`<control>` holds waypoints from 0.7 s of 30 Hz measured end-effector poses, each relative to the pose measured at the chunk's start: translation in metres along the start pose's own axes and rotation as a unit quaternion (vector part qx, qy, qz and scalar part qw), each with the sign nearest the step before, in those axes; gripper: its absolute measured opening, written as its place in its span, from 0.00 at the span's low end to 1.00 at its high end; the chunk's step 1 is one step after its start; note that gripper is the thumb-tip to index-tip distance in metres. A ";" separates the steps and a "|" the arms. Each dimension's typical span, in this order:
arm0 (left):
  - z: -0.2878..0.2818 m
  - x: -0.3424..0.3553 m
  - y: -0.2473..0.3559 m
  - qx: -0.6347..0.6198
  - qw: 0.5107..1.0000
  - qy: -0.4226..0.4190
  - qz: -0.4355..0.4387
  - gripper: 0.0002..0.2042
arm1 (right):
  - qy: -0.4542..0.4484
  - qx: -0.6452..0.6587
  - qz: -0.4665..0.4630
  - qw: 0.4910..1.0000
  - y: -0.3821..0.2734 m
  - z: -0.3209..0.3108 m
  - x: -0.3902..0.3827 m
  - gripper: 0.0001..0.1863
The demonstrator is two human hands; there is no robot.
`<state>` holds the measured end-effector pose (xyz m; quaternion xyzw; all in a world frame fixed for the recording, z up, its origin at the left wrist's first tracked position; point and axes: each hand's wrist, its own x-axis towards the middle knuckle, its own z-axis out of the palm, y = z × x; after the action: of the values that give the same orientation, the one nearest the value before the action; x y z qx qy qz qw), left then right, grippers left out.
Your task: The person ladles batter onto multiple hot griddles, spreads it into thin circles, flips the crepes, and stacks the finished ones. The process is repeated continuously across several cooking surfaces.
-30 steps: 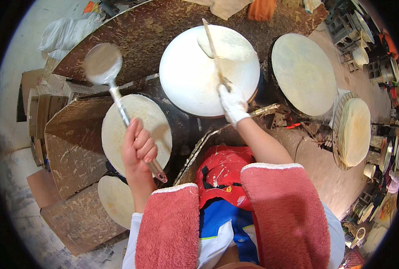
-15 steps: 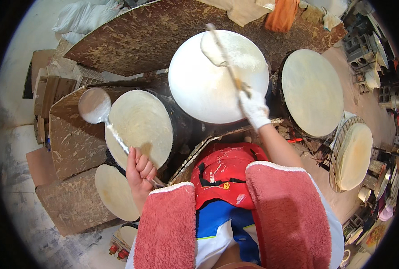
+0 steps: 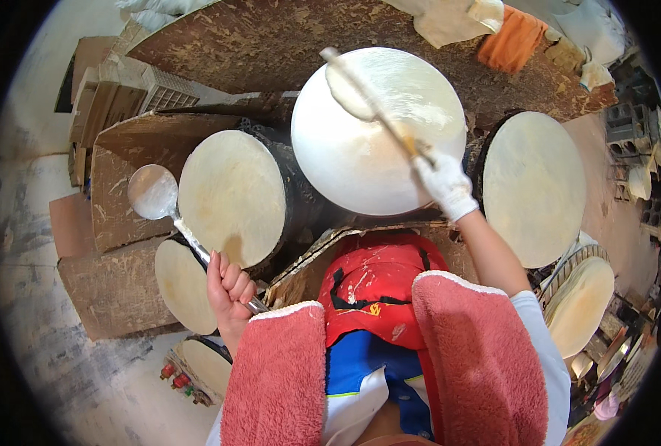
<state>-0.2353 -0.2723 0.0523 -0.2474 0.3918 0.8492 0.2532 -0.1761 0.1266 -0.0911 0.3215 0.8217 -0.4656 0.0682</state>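
Observation:
My bare left hand (image 3: 230, 288) is closed around the handle of a metal ladle (image 3: 153, 192), whose round bowl points up and to the left, beside a pale-topped round pan. My right hand (image 3: 446, 184), in a white glove, grips a long wooden-handled tool (image 3: 373, 105). The tool slants up and left across a white round griddle (image 3: 338, 175). Near its far end, a thick pale lump like batter or dough (image 3: 347, 91) lies against the griddle's upper left. A streaky wet film covers the surface right of the tool.
Round pans with pale tops stand left (image 3: 234, 195), lower left (image 3: 185, 286) and right (image 3: 535, 186). At lower right, flat pale rounds (image 3: 585, 306) pile up on a basket. A stained board (image 3: 271, 44) curves behind the griddle, with an orange cloth (image 3: 513, 39) on it.
The view has shifted a little. The tool leans further left, and the pale lump has moved left on the griddle, with a streaky film to its right. My left hand still holds the ladle.

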 end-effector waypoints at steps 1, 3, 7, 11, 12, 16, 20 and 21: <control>-0.001 -0.004 -0.001 0.004 1.000 0.000 0.009 0.19 | 0.025 -0.028 -0.004 0.999 -0.001 -0.016 0.010 0.21; -0.002 -0.010 -0.004 0.003 1.000 0.016 0.023 0.19 | 0.109 0.005 0.021 0.994 -0.006 -0.031 0.030 0.21; -0.004 -0.018 -0.014 -0.034 0.998 0.041 0.014 0.20 | -0.048 -0.041 -0.090 0.994 -0.007 -0.015 0.031 0.20; -0.002 -0.025 -0.024 -0.051 0.998 0.020 0.007 0.20 | -0.078 -0.018 -0.151 0.985 0.007 0.003 0.001 0.20; -0.001 -0.027 -0.026 -0.043 0.999 0.024 0.013 0.20 | -0.081 -0.039 -0.154 0.984 0.009 -0.002 -0.001 0.20; 0.002 -0.047 -0.038 -0.037 0.995 0.081 0.047 0.20 | -0.088 -0.102 -0.132 0.982 -0.007 -0.045 0.028 0.20; 0.003 -0.065 -0.053 -0.053 0.989 0.123 0.061 0.20 | -0.057 -0.096 -0.135 0.984 -0.032 -0.052 0.069 0.20; 0.002 -0.069 -0.057 -0.079 0.988 0.117 0.060 0.20 | -0.108 -0.161 -0.169 0.966 -0.031 -0.048 0.069 0.20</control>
<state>-0.1490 -0.2548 0.0653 -0.3403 0.3644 0.8565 0.1335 -0.2392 0.1862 -0.0702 0.1101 0.9162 -0.3636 0.1277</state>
